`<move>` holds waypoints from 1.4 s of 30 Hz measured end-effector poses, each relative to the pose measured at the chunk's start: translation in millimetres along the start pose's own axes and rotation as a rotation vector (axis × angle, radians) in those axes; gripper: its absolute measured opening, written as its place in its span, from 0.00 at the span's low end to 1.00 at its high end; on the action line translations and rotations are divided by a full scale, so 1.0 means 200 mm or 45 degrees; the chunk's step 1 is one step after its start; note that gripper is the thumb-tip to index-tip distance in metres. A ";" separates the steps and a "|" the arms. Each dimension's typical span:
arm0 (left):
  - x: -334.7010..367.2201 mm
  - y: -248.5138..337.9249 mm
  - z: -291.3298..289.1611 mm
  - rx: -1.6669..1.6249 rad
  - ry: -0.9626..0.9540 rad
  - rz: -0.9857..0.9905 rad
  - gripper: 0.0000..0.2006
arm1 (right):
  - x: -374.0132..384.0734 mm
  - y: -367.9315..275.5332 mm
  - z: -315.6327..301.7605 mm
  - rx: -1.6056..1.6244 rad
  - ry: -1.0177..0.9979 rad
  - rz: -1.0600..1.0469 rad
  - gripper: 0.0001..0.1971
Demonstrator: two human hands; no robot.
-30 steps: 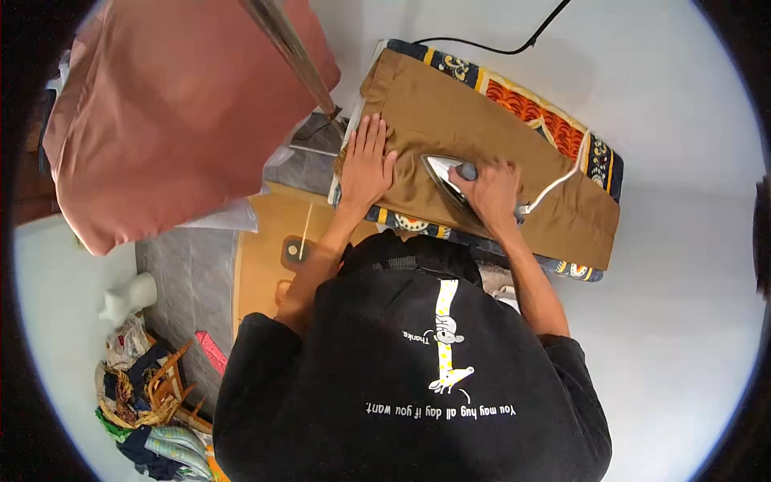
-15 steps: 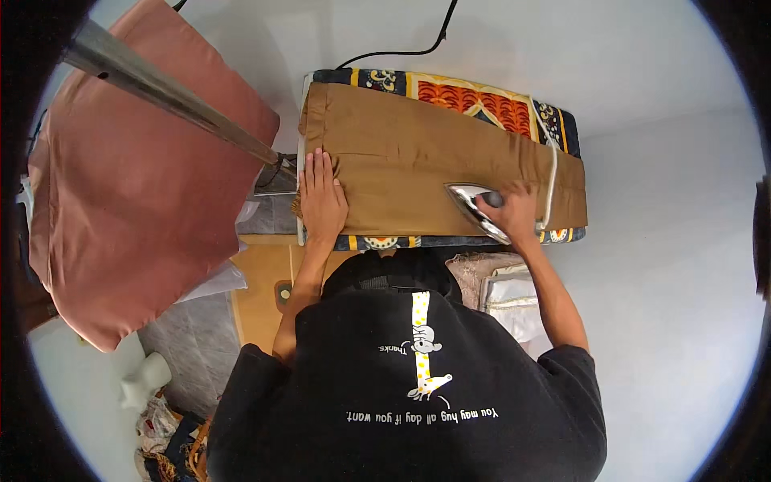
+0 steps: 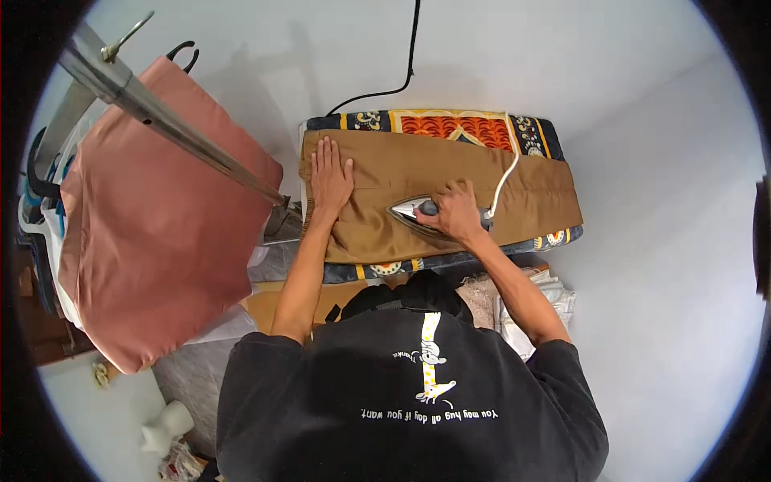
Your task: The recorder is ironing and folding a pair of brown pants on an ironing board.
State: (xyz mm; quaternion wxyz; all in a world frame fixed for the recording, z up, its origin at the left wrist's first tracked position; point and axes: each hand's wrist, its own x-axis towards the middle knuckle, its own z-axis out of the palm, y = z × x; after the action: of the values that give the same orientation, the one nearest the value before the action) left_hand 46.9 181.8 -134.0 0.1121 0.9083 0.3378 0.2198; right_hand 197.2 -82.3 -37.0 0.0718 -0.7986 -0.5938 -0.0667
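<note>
Brown satiny trousers or a similar folded garment (image 3: 385, 165) lie along a board with a patterned cover (image 3: 462, 128). My left hand (image 3: 330, 181) rests flat on the cloth near its left end, fingers stretched out. My right hand (image 3: 458, 210) grips a clothes iron (image 3: 414, 210), its pointed silver tip facing left, on the middle of the cloth. A white cord (image 3: 507, 178) rises from the iron's back end and crosses the cloth to the board's far edge. Creases show in the cloth between my left hand and the iron.
A metal pole (image 3: 181, 127) slants in from the upper left, beside a hanging pink cloth (image 3: 165, 233). A black cable (image 3: 411, 56) runs along the wall behind the board. Folded pale fabrics (image 3: 514, 309) lie near my right forearm. A white mannequin-like form (image 3: 169, 426) stands at lower left.
The iron, in my right hand, has slid left along the cloth and turned its tip more to the left. My left hand has moved slightly farther up the cloth. The view has shifted.
</note>
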 end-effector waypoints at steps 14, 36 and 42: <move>-0.03 0.00 0.01 -0.012 -0.010 -0.009 0.36 | -0.10 0.35 -0.06 0.059 0.043 0.400 0.21; -0.02 0.01 -0.03 -0.218 0.054 0.041 0.34 | -0.35 0.53 -0.14 0.047 0.057 0.221 0.24; -0.08 0.12 -0.21 -0.347 0.219 0.206 0.28 | -0.62 0.74 -0.25 0.038 -0.140 -0.123 0.21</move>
State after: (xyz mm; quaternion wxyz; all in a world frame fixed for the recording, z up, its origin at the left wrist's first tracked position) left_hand 29.7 156.5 -93.9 0.1868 0.8867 0.2392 0.3489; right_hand 302.1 -250.3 -17.5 0.0478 -0.7703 -0.6356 -0.0172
